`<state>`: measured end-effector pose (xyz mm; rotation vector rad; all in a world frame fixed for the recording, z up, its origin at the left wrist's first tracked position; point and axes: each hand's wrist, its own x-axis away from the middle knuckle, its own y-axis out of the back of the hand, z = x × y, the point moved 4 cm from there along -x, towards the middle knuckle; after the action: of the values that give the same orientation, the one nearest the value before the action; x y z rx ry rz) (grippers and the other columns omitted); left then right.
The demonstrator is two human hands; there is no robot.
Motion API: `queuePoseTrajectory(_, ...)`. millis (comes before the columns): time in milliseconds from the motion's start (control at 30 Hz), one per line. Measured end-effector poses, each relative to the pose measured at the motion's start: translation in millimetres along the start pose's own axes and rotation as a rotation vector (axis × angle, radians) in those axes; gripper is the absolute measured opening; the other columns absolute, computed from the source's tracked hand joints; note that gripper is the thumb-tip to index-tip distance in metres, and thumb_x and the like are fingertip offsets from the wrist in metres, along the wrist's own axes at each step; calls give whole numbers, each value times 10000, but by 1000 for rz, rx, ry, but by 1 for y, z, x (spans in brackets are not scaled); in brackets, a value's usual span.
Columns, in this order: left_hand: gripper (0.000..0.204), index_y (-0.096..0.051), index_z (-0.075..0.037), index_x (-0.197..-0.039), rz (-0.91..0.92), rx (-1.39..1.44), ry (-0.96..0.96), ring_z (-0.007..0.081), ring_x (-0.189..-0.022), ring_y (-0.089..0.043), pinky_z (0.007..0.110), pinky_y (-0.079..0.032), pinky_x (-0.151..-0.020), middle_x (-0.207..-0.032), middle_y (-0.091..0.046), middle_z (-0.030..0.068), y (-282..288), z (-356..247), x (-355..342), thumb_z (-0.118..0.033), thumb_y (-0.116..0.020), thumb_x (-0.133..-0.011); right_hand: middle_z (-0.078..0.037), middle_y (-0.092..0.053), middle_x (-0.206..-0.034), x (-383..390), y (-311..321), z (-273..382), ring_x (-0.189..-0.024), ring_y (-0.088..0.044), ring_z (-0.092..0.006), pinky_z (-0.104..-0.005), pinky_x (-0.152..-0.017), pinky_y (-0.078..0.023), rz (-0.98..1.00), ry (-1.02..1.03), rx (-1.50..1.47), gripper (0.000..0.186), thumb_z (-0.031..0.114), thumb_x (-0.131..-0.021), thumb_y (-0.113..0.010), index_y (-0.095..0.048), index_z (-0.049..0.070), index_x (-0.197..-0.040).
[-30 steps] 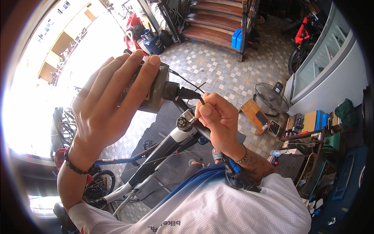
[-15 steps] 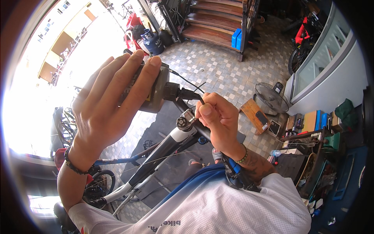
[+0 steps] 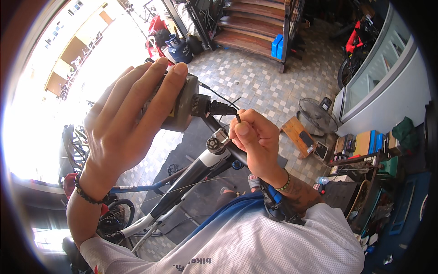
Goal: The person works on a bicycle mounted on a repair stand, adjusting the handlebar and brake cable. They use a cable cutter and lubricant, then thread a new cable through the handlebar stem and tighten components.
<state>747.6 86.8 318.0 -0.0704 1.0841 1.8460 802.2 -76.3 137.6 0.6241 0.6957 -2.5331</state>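
My left hand (image 3: 123, 118) is wrapped over a grey-green bottle (image 3: 186, 105) tipped on its side, its fingers hiding most of the body. From the ribbed black cap a tapered black nozzle (image 3: 222, 108) points right. Facing its tip, my right hand (image 3: 258, 144) pinches a short, thin black tube-like piece (image 3: 238, 118) between thumb and forefinger; the rest of it is hidden in the fingers. Nozzle and piece lie very close together; whether they touch, I cannot tell. Below both hands is a white and black bicycle frame (image 3: 175, 192) with a round black knob (image 3: 213, 144) near its top.
Wooden stairs (image 3: 248, 27) rise at the back, left of a standing fan (image 3: 317, 114) and a wooden board (image 3: 299, 137). Cluttered shelves (image 3: 365, 182) line the right side. A blue gas cylinder (image 3: 179, 49) stands at the back left. Another bicycle's wheel (image 3: 123, 212) shows at lower left.
The nozzle has turned slightly and its tip now shows more plainly beside the pinched black piece, which earlier seemed joined to it. Both hands have hardly moved.
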Motion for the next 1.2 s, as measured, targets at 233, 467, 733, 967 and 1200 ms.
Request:
queuePoseTrajectory(233,528,-757,-87,-1269,-23,4,-17,270,-970,-754,354,-643,-779,-1144,-752,118,3,0,-4,-133,-777,-744,-8,-553,-782,-1,0,-2,-601,-387,-31,-214,-532,-317,35,1,-21,350,320,-1105,-602,-586,14,-936)
queuePoseTrajectory(467,521,-756,-79,-1267,-22,-2,-18,276,-975,-754,363,-646,-793,-1136,-751,126,4,0,-5,-128,-779,-749,14,-586,-724,-1,-1,1,-641,-476,-30,-234,-581,-362,-22,-57,-29,350,321,-1086,-629,-654,43,-874)
queuePoseTrajectory(733,503,-754,-75,-1265,-21,5,-20,274,-993,-755,381,-650,-838,-1138,-749,134,4,-1,-6,-128,-773,-765,10,-594,-736,-1,-1,2,-639,-477,-32,-231,-580,-362,-29,-55,-31,341,313,-1083,-634,-658,43,-876)
queuePoseTrajectory(967,509,-742,-69,-1280,9,35,-4,273,-1000,-755,388,-652,-849,-1152,-745,137,3,-3,-5,-125,-765,-775,14,-596,-739,0,-1,3,-644,-483,-27,-226,-590,-369,-42,-69,-34,331,304,-1078,-642,-665,38,-884)
queuePoseTrajectory(1200,574,-718,-52,-1310,-6,80,32,260,-990,-756,350,-651,-813,-1160,-748,117,-1,-1,-1,-118,-803,-746,5,-607,-746,0,2,1,-660,-503,-42,-235,-606,-392,-34,-84,-38,277,252,-1065,-653,-670,32,-896)
